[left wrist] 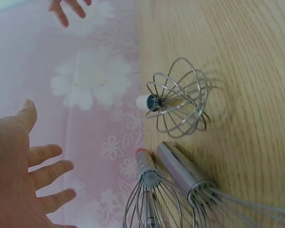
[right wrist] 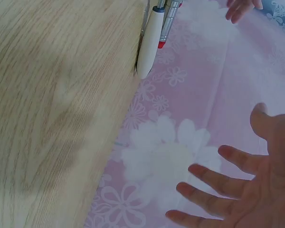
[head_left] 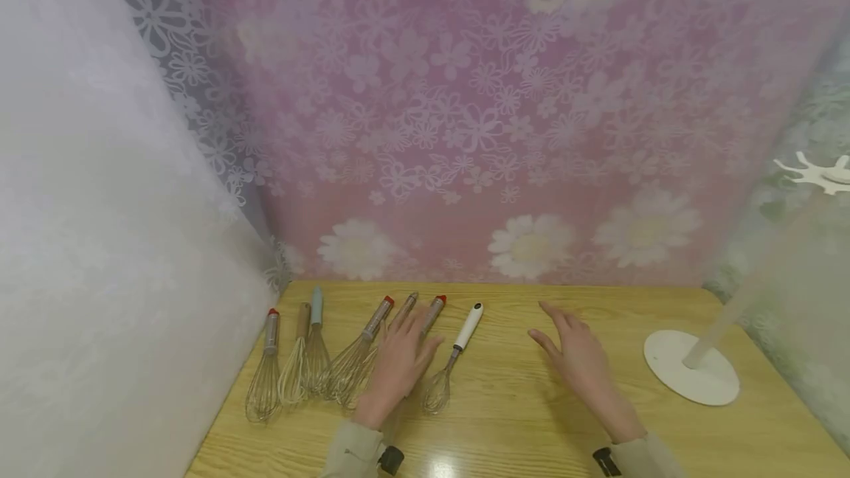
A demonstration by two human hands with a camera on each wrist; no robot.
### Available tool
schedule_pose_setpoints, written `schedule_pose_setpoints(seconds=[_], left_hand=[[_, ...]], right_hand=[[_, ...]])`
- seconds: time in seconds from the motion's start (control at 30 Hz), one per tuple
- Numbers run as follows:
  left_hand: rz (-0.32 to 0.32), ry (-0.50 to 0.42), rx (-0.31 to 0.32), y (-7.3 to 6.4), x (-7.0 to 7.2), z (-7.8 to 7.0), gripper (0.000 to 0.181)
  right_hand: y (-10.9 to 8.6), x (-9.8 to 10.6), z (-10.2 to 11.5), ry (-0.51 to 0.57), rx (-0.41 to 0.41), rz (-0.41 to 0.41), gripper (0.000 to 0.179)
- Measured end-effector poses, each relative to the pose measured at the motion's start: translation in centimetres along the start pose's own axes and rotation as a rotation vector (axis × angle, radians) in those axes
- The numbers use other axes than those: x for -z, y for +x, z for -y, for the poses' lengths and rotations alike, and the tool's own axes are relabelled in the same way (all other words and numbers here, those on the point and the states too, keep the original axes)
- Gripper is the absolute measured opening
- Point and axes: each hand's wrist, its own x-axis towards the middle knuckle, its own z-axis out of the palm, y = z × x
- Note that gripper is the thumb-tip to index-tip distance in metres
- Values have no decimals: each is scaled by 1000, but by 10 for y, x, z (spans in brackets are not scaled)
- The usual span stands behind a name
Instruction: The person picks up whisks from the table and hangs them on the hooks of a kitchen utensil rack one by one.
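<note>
Several whisks lie on a wooden table. My left hand (head_left: pixel 397 360), fingers spread, hovers over the right part of the row and holds nothing. Partly hidden under it are a whisk with a red-tipped grey handle (head_left: pixel 434 313) and a metal-handled whisk (head_left: pixel 409 303). Just right of that hand lies a small whisk with a white handle (head_left: pixel 469 327); its wire loops (left wrist: pixel 180 99) show in the left wrist view. Farther right, my right hand (head_left: pixel 583 361) is held above bare wood, fingers extended, touching nothing.
Left along the row are a red-capped whisk (head_left: pixel 271 334), a whisk with a wooden handle (head_left: pixel 303 320), one with a pale blue handle (head_left: pixel 316 308) and another red-tipped whisk (head_left: pixel 378 318). A white stand with a round base (head_left: pixel 667 367) rises at right. Floral curtains (head_left: pixel 465 131) surround the table.
</note>
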Motion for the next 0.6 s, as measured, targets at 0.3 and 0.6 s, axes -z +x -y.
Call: schedule_pose_setpoints(seconds=[0.3, 0.6], left_hand=[[10, -62, -5, 8, -4, -14, 34], [-36, -110, -47, 18, -13, -35, 21]], right_hand=[[-2, 17, -16, 70, -35, -159, 35], [-7, 39, -36, 44, -70, -294, 31]])
